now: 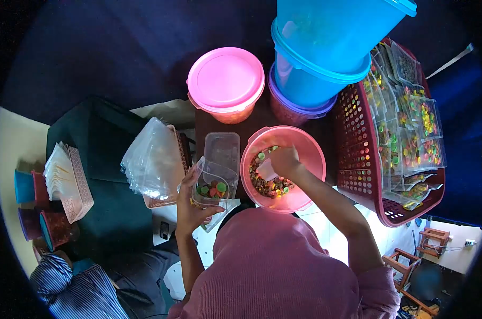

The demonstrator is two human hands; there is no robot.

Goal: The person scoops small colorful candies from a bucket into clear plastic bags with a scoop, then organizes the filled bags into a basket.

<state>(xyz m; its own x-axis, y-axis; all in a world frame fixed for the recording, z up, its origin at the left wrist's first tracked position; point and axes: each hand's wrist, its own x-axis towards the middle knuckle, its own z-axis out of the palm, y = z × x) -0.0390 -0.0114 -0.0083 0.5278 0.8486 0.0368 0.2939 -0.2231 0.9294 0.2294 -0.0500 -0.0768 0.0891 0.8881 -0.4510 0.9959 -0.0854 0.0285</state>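
Note:
My left hand (189,204) holds a clear plastic bag (211,183) by its side, thumb and fingers closed round its edge. Green and red round pieces lie at the bottom of the bag. Behind it stands a clear plastic container (223,146). My right hand (285,161) reaches into a pink bucket (316,157), its fingers closed on a whitish scoop (266,170). Small brown, green, red and yellow pieces (273,189) cover the bottom of the bucket around the scoop.
A pink-lidded tub (226,77) and stacked blue tubs (318,58) stand behind. At right is a red basket (355,143) of filled bags. Empty bags (154,159) lie in a left basket. Another person in a striped garment (81,290) is at lower left.

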